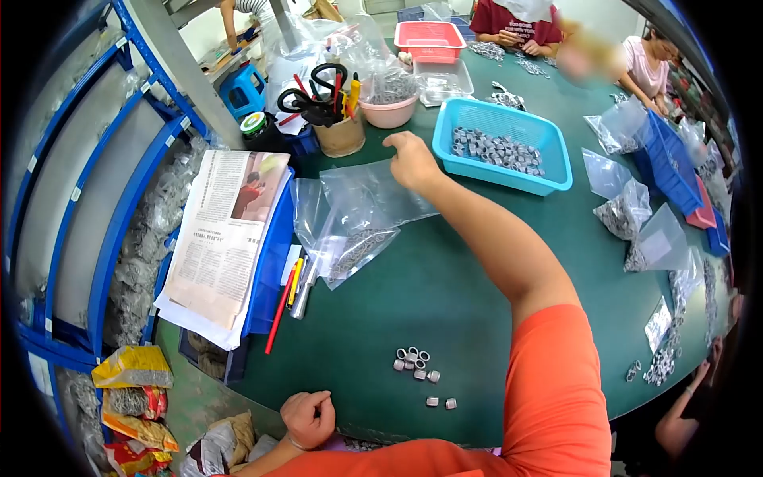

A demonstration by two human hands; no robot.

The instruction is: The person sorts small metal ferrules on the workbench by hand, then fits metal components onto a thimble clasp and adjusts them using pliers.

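Note:
My right hand (413, 161) is stretched forward over the green table, between the clear plastic bags and the blue basket (502, 181); its fingers are curled and what they hold, if anything, is hidden. Small metal rings (497, 151) fill part of that basket. At the near table edge rests my left hand (308, 416), thumb and forefinger pressed together, contents too small to tell. To its right lies a loose group of metal rings (420, 364). A clear bag with small metal parts (362, 248) lies left of my right forearm.
Newspaper (222, 230) covers a blue bin at the left, beside pens (284, 306). A holder with scissors (340, 137) and a pink bowl (388, 113) stand beyond. Co-workers (520, 28) sit across the table. Bagged parts (624, 211) lie at the right.

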